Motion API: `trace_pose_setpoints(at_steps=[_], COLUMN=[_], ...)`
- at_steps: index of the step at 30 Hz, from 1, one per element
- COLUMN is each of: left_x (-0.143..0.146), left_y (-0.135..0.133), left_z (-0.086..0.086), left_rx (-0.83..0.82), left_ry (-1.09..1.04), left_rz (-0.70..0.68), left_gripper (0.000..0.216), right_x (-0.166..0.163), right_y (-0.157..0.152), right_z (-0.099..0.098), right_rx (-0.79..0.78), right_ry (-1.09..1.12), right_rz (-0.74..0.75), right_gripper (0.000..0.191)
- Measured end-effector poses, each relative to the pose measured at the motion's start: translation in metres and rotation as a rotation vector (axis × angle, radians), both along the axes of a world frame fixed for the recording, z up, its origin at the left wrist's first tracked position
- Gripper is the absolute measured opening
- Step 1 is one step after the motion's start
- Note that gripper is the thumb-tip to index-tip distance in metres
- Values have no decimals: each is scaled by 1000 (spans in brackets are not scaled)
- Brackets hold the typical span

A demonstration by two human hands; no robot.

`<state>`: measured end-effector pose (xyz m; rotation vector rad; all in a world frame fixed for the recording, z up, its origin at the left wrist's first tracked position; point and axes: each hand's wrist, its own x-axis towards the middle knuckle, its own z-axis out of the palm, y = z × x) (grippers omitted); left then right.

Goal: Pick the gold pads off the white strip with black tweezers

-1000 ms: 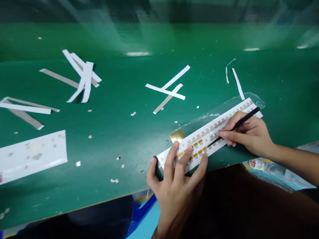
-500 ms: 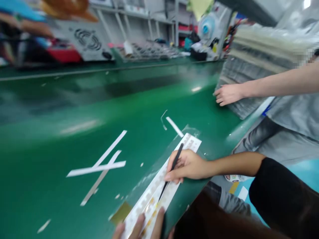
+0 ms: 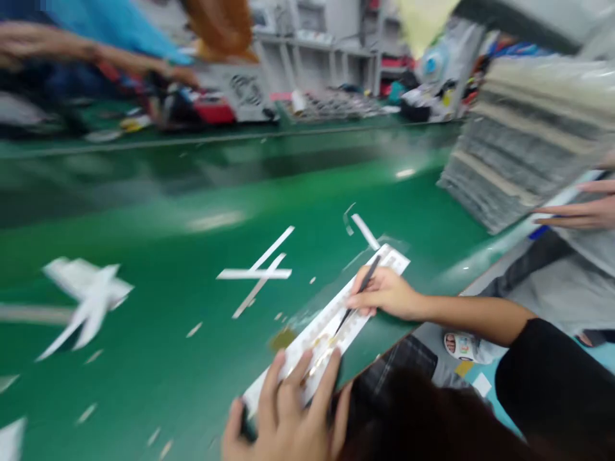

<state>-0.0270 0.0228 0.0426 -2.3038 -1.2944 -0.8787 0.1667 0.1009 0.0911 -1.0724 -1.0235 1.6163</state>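
Observation:
A long white strip with rows of small pale and yellowish pieces lies slantwise along the near table edge. My right hand rests over its upper half, fingers closed around slim black tweezers. The tweezers' tip points down onto the strip, close to the yellowish pieces; whether anything is between the tips is too small to tell. Lower down, my left hand lies with fingers spread across the strip's near end, covering part of it. A small olive-coloured patch shows beside the strip.
Several white paper strips cross each other on the green table. Crumpled white paper lies left. At the right stands a wrapped grey stack, with a co-worker's hand nearby. Another person's arm reaches in at the upper left.
The view has shifted left, bringing the crumpled paper and more of my left hand into sight. The co-worker's hand has drawn back from the stack. My right hand still grips the tweezers.

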Motion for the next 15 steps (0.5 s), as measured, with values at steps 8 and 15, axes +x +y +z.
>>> trace_pose_setpoints(at_steps=[8,15], left_x=[10,10], left_y=[-10,-10], left_z=[15,15], left_rx=[-279,-252], left_ry=[-42,-71], left_rz=[154,151], left_gripper=[38,36], right_x=[6,5], right_y=[0,-4], right_z=[-2,5], right_rx=[132,151], right_ry=[-89,-141], right_rz=[46,54], right_gripper=[20,19])
